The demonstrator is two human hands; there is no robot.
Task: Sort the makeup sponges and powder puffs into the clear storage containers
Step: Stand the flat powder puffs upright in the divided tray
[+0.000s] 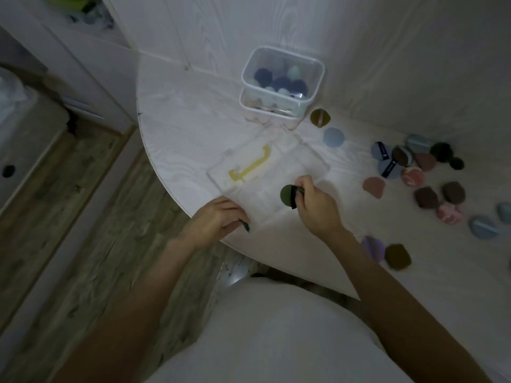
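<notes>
My right hand (pixel 315 201) pinches a dark green powder puff (pixel 287 195) by its black strap, just above a shallow clear container (pixel 312 164) lying on the white table (pixel 179 128). My left hand (pixel 218 219) rests at the table's edge beside the container's near corner, fingers curled, with a small dark bit showing at the fingertips. A lid with a yellow handle (pixel 250 167) lies on the container's left. A taller clear tub (pixel 282 81) at the back holds several blue and mint sponges. Several loose puffs (pixel 414 167) lie to the right.
An olive puff (pixel 320 118) and a light blue puff (pixel 334 137) lie near the tub. Purple and brown puffs (pixel 387 251) sit by the front edge. White walls close the table's back and right. A wood floor and white cabinets are on the left.
</notes>
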